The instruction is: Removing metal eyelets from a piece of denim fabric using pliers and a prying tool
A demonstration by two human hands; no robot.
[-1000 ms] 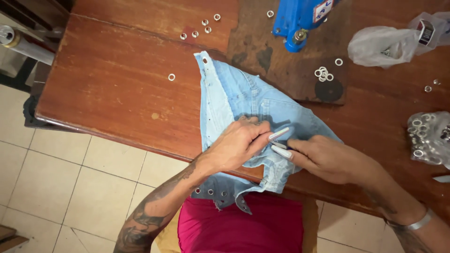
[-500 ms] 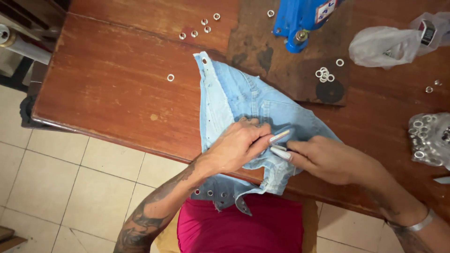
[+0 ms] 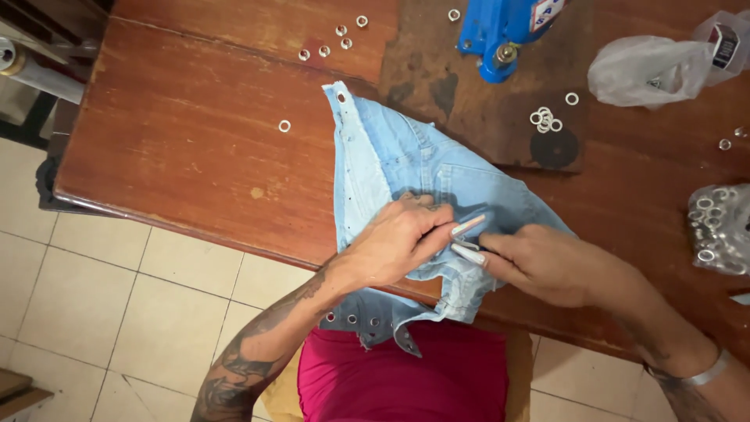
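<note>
Head view, looking down on a worn reddish wooden table. A light-blue denim garment lies spread near the table's middle, its near edge hanging over the near side of the table, where a row of metal eyelets shows along the hem. Both hands rest on the denim's near part. The left hand lies palm down with fingers curled, pinching a fold of the cloth between thumb and forefinger. The right hand meets it from the right, fingers drawn together on the same fold — long pale nails touch at the meeting point. Whether either hand holds anything besides cloth cannot be told.

Far of the garment, a dark square mat carries a blue press tool, a black round disc and a small cluster of silver rings. More loose rings lie scattered at the far left, and a single ring sits apart on bare wood. At far right lies a crumpled clear plastic bag; at the right edge, a bag of rings. Below the table's near edge — a magenta garment and pale floor tiles.
</note>
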